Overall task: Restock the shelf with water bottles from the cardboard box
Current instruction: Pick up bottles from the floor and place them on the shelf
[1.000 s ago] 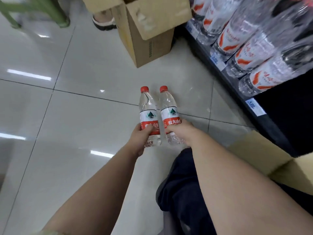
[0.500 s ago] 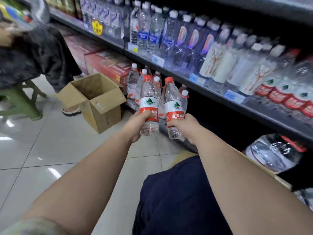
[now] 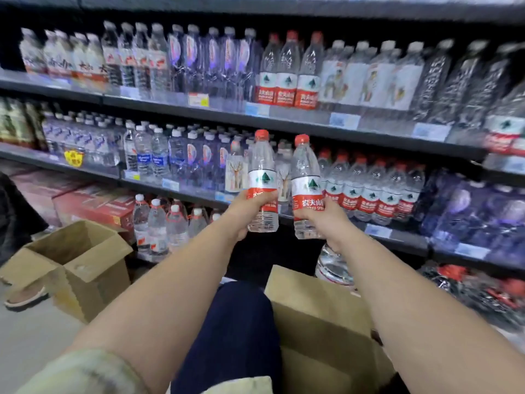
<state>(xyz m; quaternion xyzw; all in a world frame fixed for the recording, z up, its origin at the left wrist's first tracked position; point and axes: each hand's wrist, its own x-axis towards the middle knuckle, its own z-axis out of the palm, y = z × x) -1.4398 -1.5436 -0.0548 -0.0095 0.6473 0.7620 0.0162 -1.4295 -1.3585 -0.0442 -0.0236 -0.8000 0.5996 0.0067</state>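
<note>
One clear red-capped plastic bottle (image 3: 262, 163) is gripped by the left hand (image 3: 245, 212), its twin (image 3: 306, 174) by the right hand (image 3: 326, 220), presumably for the matching red-labelled shelf row (image 3: 375, 191).

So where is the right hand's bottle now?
Head view, centre-right: the right bottle, held by the right hand, beside the left bottle, before the red-labelled row.

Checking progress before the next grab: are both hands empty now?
No, the left hand grips the left bottle and the right hand grips the right bottle, before the shelf.
</note>
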